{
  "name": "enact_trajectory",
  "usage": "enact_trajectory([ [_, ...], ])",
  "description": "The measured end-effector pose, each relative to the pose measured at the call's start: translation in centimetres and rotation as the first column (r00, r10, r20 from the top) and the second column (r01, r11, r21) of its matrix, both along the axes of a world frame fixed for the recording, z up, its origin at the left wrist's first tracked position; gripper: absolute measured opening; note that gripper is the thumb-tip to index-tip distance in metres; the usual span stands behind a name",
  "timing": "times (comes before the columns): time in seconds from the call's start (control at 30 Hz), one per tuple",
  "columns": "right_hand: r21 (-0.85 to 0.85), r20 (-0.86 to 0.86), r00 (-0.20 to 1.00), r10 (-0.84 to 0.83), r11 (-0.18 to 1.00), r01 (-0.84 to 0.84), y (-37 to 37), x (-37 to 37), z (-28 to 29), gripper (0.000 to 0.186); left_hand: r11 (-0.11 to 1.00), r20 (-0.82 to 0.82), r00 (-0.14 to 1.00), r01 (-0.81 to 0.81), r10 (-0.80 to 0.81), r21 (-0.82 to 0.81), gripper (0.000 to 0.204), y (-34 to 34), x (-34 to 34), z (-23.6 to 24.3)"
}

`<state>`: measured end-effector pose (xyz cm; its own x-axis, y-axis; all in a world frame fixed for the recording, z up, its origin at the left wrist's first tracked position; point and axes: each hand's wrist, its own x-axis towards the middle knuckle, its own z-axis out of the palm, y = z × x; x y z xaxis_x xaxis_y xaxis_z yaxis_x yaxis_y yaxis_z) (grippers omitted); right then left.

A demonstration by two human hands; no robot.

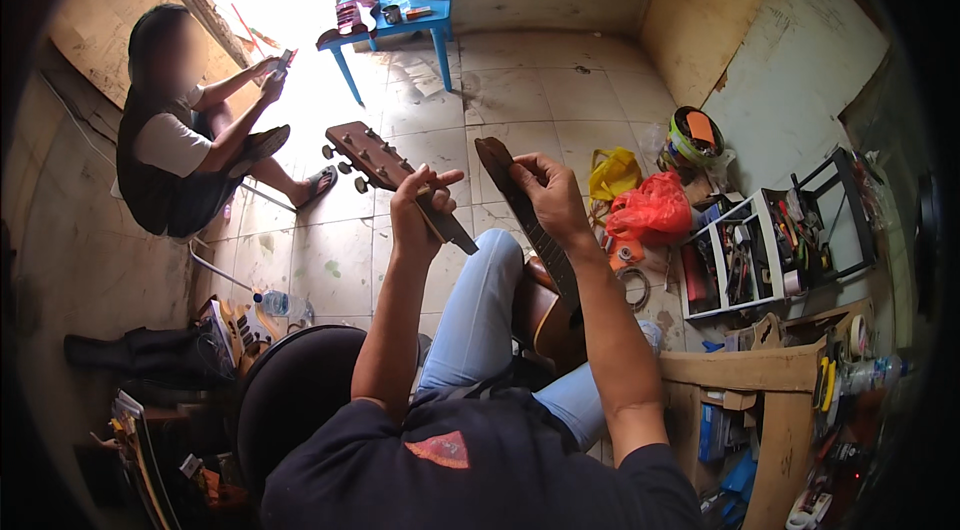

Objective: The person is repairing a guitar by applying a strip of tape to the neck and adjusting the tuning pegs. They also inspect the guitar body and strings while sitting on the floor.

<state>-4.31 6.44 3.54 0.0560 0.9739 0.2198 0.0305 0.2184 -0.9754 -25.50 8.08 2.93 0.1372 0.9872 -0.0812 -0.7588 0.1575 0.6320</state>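
My left hand (420,214) grips a brown guitar headstock (368,154) by its lower end, one finger stretched out to the right. Metal tuning pegs line the headstock, and a short pointed piece of neck sticks out below the hand. My right hand (552,194) pinches the upper part of a dark guitar neck (515,198), whose top end is loose and apart from the headstock. This neck slants down to a brown guitar body (556,332) by my legs. My right forearm hides part of the body.
A seated person (180,130) holds a phone at the left. A blue table (405,25) with bottles stands at the back. On the right are a red plastic bag (650,210), a tool rack (765,245) and a wooden bench (740,370). A black round seat (300,400) lies beside me.
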Motion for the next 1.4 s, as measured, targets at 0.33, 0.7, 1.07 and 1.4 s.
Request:
enact_trajectory([
  [0.33, 0.021, 0.057, 0.998, -0.016, 1.000, 0.015, -0.4, -0.8, 0.1, 0.022, 0.993, -0.043, 0.994, -0.099, 0.102, 0.066, 0.024, -0.5, -1.4, 2.2],
  [0.7, -0.010, -0.064, 0.968, 0.241, 0.970, -0.242, 0.2, 0.7, 6.5, 0.085, 0.903, -0.277, 0.955, 0.022, 0.108, 0.430, 0.054, 1.3, 4.1, 10.5],
  [1.07, -0.035, 0.001, 0.892, 0.451, 0.892, -0.451, 1.2, 3.0, 7.7, 0.058, 0.677, -0.663, 0.730, 0.404, 0.167, 0.615, 0.081, 5.5, 10.1, 15.5],
  [1.4, 0.321, -0.063, 0.994, 0.084, 0.945, -0.060, 0.9, 2.1, 8.2, 0.032, 0.630, -0.836, 0.525, 0.598, 0.157, 0.495, 0.056, 5.8, 11.6, 15.3],
])
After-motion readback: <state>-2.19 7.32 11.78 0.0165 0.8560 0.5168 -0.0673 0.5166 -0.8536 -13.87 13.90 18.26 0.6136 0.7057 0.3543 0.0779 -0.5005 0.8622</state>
